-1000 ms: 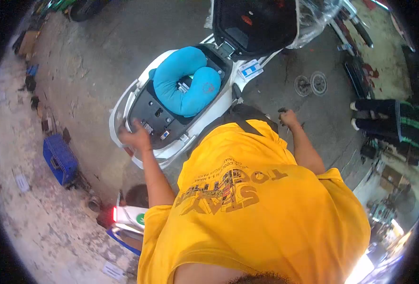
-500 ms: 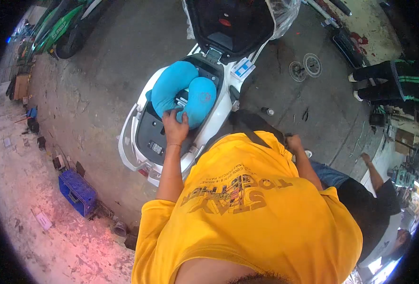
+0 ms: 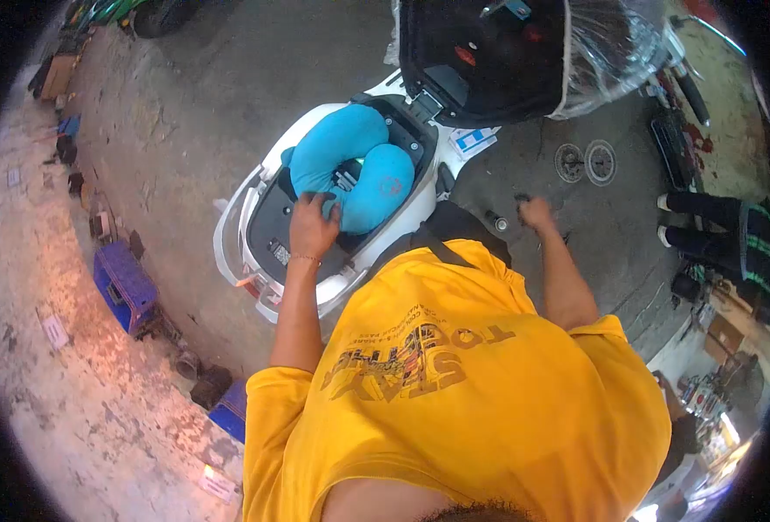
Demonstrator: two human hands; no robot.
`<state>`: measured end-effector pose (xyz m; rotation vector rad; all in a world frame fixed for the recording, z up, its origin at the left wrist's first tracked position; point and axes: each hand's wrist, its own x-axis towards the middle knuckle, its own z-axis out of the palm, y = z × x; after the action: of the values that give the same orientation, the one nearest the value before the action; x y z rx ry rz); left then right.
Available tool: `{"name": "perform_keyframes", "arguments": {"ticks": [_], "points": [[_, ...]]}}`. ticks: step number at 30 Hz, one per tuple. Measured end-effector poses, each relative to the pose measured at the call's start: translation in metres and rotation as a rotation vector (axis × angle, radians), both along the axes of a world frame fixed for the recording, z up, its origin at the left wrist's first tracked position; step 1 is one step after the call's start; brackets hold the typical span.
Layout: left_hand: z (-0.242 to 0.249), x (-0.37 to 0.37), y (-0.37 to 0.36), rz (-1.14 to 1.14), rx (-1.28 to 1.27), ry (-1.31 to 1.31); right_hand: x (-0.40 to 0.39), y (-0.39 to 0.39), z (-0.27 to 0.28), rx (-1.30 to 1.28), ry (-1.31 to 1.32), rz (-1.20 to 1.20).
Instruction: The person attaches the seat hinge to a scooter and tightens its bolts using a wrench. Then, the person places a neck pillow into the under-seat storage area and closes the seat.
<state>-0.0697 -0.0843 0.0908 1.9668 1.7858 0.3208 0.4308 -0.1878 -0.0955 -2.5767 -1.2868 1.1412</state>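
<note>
Seen from above, the person in a yellow printed T-shirt (image 3: 455, 383) leaned over a white scooter (image 3: 237, 226) whose black padded seat (image 3: 481, 52) was tipped up, baring the dark storage well beneath. The left hand (image 3: 313, 228) rested palm down in that well, fingers loosely curled and spread, their tips touching the lower edge of a bright blue U-shaped neck pillow (image 3: 350, 165) that lay inside the compartment; whether the fingers actually pinched the fabric could not be made out. The right hand (image 3: 537, 211) was held out over the grey concrete floor (image 3: 185, 104), closed into a fist around a small dark object too small to identify. A small dark canister (image 3: 495, 221) stood on the floor just beside it, and two round metal discs (image 3: 583, 162) lay farther off. A blue plastic crate (image 3: 124, 285) sat well apart to the left. Half a second before, the left hand lay in much the same spot against the pillow; a second before, it had gripped the scooter's rear edge instead. The right fist had stayed closed throughout.
</note>
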Motion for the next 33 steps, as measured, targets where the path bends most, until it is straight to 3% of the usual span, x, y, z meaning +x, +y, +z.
{"name": "perform_keyframes", "arguments": {"ticks": [3, 6, 7, 9, 12, 19, 22, 33], "points": [[0.013, 0.011, 0.031, -0.045, -0.04, 0.04, -0.008, 0.064, 0.007, 0.096, 0.102, 0.132], [0.015, 0.022, 0.07, -0.101, -0.041, 0.108, -0.054, 0.121, 0.079, -0.014, 0.209, 0.18], [0.011, 0.024, 0.083, -0.143, -0.037, 0.125, -0.057, 0.128, 0.069, -0.023, 0.208, 0.193], [0.006, 0.03, 0.106, -0.171, -0.046, 0.14, -0.068, 0.141, 0.049, 0.12, 0.175, 0.461], [0.01, 0.049, 0.138, -0.192, -0.134, 0.246, -0.1, 0.167, 0.068, 0.074, 0.25, 0.553], [-0.005, 0.073, 0.197, -0.415, -0.217, 0.404, -0.15, 0.208, 0.073, 0.06, 0.371, 0.607], [-0.019, 0.077, 0.217, -0.439, -0.272, 0.466, -0.158, 0.216, 0.087, 0.127, 0.296, 0.674], [-0.037, 0.076, 0.215, -0.434, -0.25, 0.329, -0.168, 0.237, 0.09, -0.021, 0.251, 0.648]]}}
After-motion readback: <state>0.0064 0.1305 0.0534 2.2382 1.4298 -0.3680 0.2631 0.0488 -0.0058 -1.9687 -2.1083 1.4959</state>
